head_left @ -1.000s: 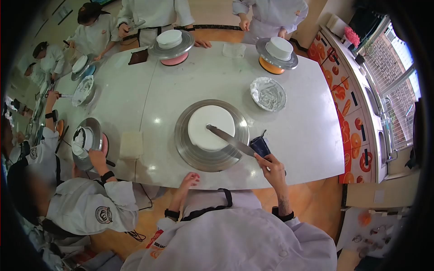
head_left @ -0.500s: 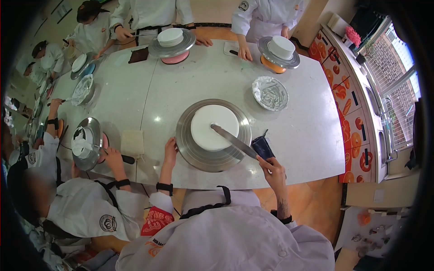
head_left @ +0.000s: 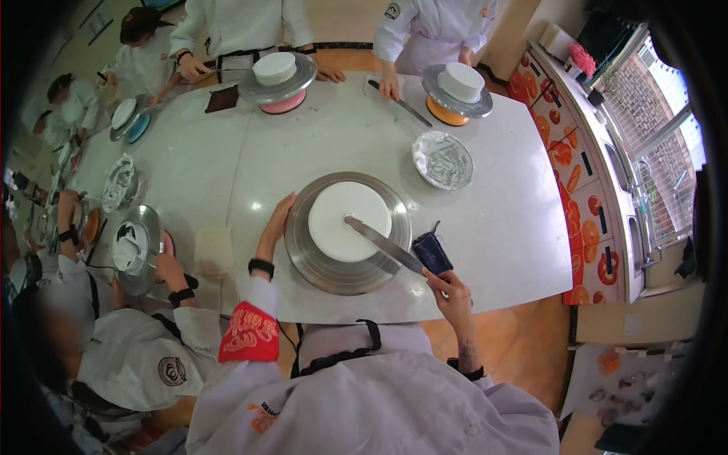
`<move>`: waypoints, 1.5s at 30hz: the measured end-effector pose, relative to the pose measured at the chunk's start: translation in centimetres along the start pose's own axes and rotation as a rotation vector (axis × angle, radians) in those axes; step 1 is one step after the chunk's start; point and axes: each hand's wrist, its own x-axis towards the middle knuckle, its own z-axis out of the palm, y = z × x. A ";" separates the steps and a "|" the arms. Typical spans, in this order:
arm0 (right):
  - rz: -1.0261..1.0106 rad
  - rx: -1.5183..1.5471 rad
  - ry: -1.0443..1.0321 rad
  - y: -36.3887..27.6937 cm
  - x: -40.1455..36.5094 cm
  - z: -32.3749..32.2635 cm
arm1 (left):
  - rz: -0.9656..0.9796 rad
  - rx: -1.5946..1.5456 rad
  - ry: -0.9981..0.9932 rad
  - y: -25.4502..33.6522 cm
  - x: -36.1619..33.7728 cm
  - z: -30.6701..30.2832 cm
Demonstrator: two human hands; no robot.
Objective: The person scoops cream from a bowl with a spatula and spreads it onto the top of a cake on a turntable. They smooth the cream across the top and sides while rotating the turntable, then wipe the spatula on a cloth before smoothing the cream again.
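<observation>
A round white cake (head_left: pixel 341 243) stands on a metal turntable (head_left: pixel 303 258) in front of me. My right hand (head_left: pixel 450 292) is closed on the handle end of a long spatula (head_left: pixel 390 248), whose blade reaches over the cake with its tip at the middle of the top. My left hand (head_left: pixel 279 216) touches the turntable's left rim, its fingers stretched along the edge. Beside the spatula's handle lies a dark blue pouch-like object (head_left: pixel 432 253).
Behind the cake is a bowl (head_left: pixel 444 161) smeared with white cream. A pale cloth (head_left: pixel 214 252) lies to the left. Co-workers stand at more turntables with white cakes, one close on my left (head_left: pixel 144 356). A sink counter (head_left: pixel 618 197) runs along the right.
The view has shifted slightly. My left hand has moved up along the turntable's left rim. Across the table, a co-worker's dark spatula now lies farther out beside a hand.
</observation>
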 end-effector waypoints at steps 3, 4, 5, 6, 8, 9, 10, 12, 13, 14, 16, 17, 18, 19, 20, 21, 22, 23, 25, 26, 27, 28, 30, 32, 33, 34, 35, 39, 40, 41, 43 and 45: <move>0.016 -0.004 -0.020 0.3 -0.1 0.2 | 0.200 -0.351 0.231 -7.4 -8.3 2.2; 0.013 0.005 -0.015 0.4 0.2 0.6 | 0.137 -0.441 0.351 -10.1 -11.6 4.3; -0.004 0.032 0.007 0.6 0.3 0.7 | -0.013 -0.222 0.174 -12.5 -15.4 5.0; -0.018 0.053 0.019 0.7 0.0 0.7 | 0.021 -0.090 -0.146 -16.3 -17.8 4.6; -0.021 0.033 0.007 0.6 0.4 0.3 | -0.176 0.244 -0.673 -17.8 -19.5 6.3; -0.020 0.020 0.003 0.4 0.4 0.3 | -0.180 0.241 -0.668 -17.9 -19.4 5.9; -0.020 0.025 -0.003 0.4 0.3 0.4 | -0.301 0.041 -0.397 -16.0 -18.8 5.8; -0.020 0.025 -0.004 0.9 0.4 0.7 | -0.295 -0.138 0.032 -13.4 -17.7 5.8; -0.023 0.028 -0.008 0.9 0.5 0.7 | -0.294 -0.139 0.038 -13.4 -17.2 5.3; -0.026 0.035 -0.010 0.9 0.6 0.6 | -0.253 -0.178 0.128 -13.6 -16.6 4.5; -0.028 0.043 -0.009 0.9 0.5 0.5 | -0.210 -0.261 0.251 -13.3 -16.3 3.5; -0.025 0.040 -0.010 0.8 0.5 0.4 | -0.211 -0.260 0.250 -13.0 -16.4 3.3; -0.021 0.038 -0.010 0.8 0.5 0.4 | -0.209 -0.266 0.274 -12.8 -16.6 3.1; -0.019 0.038 -0.008 0.8 0.4 0.4 | -0.208 -0.271 0.299 -12.7 -16.7 2.9; -0.012 0.040 -0.010 0.9 0.3 0.5 | -0.209 -0.269 0.297 -12.8 -16.7 2.6; -0.007 0.041 -0.011 0.9 0.3 0.5 | -0.199 -0.286 0.312 -13.0 -16.7 2.2; -0.005 0.042 -0.010 0.9 0.2 0.5 | -0.187 -0.303 0.326 -13.0 -16.7 2.0; -0.008 0.047 -0.008 0.9 0.2 0.5 | -0.187 -0.302 0.326 -12.9 -16.6 1.8; -0.011 0.053 -0.005 0.9 0.2 0.5 | -0.140 -0.335 0.333 -12.5 -16.4 1.6; -0.006 0.048 -0.012 1.0 0.1 0.5 | -0.140 -0.335 0.334 -12.1 -16.3 1.6; -0.002 0.043 -0.020 1.0 0.1 0.5 | -0.120 -0.341 0.349 -11.7 -16.2 1.7; -0.003 0.043 -0.020 1.0 0.1 0.5 | -0.099 -0.346 0.365 -11.3 -16.0 1.8; -0.006 0.047 -0.020 0.9 0.1 0.4 | -0.091 -0.347 0.355 -10.9 -15.7 1.4; -0.005 0.044 -0.019 0.9 0.0 0.4 | -0.083 -0.347 0.344 -10.3 -15.4 1.3; -0.003 0.040 -0.019 0.9 0.0 0.5 | -0.063 -0.341 0.348 -10.0 -15.2 1.3; -0.003 0.040 -0.019 1.0 0.0 0.5 | -0.044 -0.335 0.353 -9.7 -15.1 1.2; -0.002 0.040 -0.019 1.0 -0.1 0.5 | -0.044 -0.335 0.353 -9.5 -14.9 1.1; -0.002 0.034 -0.017 0.8 -0.1 0.5 | -0.013 -0.333 0.362 -9.0 -14.1 0.6; -0.001 0.034 -0.016 0.8 -0.1 0.5 | -0.002 -0.323 0.363 -8.8 -13.8 0.6; 0.000 0.037 -0.016 0.8 -0.1 0.5 | -0.003 -0.323 0.362 -8.5 -13.6 0.7; 0.002 0.040 -0.014 0.8 -0.1 0.5 | 0.027 -0.293 0.392 -7.8 -12.9 0.8; 0.005 0.035 -0.020 0.8 0.0 0.6 | 0.028 -0.255 0.394 -6.6 -11.9 0.9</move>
